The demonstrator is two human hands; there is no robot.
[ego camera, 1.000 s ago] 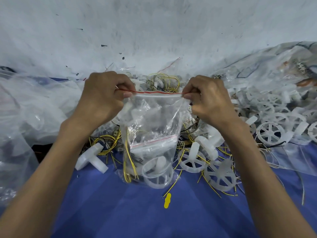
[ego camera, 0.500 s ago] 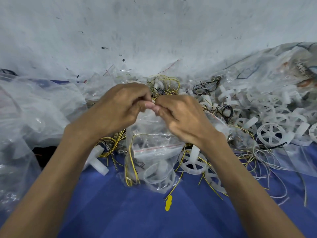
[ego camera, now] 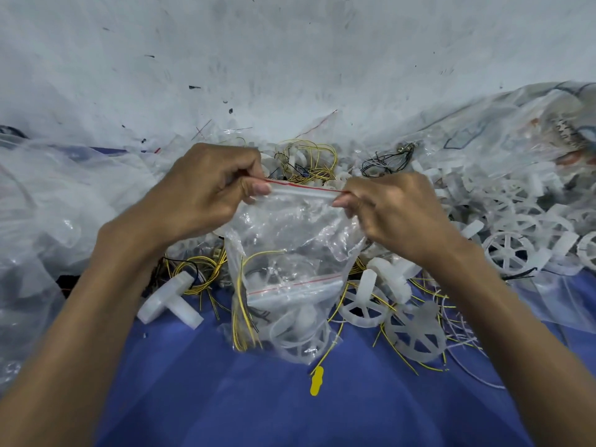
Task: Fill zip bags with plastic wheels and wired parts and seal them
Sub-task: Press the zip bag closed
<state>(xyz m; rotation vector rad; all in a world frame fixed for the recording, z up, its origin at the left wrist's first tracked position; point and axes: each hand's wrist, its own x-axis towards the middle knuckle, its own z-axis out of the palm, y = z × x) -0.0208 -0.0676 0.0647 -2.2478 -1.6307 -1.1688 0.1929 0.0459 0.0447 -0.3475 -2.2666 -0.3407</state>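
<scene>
Zip bag (ego camera: 290, 246) hangs mid-view, bottom edge resting on blue cloth (ego camera: 209, 398); I see wheels + yellow wires inside. L hand (ego camera: 206, 195) pinches the red-lined top strip (ego camera: 306, 188) at bag's left corner, thumb pressed on curled fingers. R hand (ego camera: 396, 214) pinches the right corner the same way, strip stretched btw them. Loose wheels (ego camera: 416, 333) lie just right of bag, T-shaped white part (ego camera: 167, 301) near its left, wire coils (ego camera: 309, 162) behind. Open cloth only in front of bag, w/ a yellow tab (ego camera: 316, 385).
</scene>
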